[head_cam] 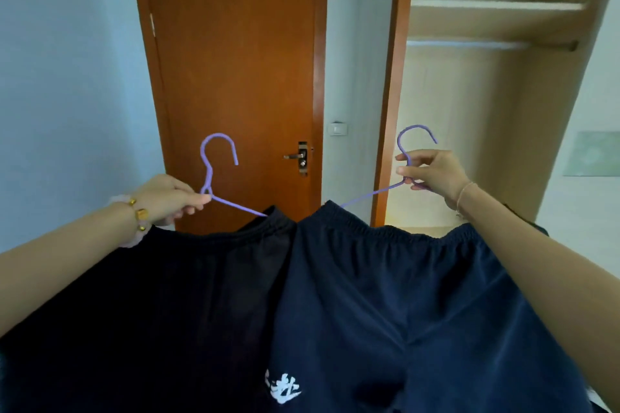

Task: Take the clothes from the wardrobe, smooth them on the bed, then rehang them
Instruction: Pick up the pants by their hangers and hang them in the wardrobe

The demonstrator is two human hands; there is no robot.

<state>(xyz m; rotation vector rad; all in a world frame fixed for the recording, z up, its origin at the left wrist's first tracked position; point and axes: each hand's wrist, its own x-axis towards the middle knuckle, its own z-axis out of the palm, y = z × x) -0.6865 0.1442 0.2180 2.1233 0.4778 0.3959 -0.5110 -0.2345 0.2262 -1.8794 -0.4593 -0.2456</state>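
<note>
A: Camera position?
B: One head-worn wide-angle unit, facing forward and slightly down, level with the raised hands.

A: Range?
B: Close. Both forearms enter from the lower corners; straight edges bow near the borders. The door (235,77) and the wardrobe (486,77) stand farther back.

A: Shared coverage?
B: Single view only.

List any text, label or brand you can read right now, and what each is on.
White brush-style characters printed low on the navy shorts: the mark runs out of frame, too stylised and blurred to read.
Black garment, purple hangers, door, wardrobe: no text visible.
</note>
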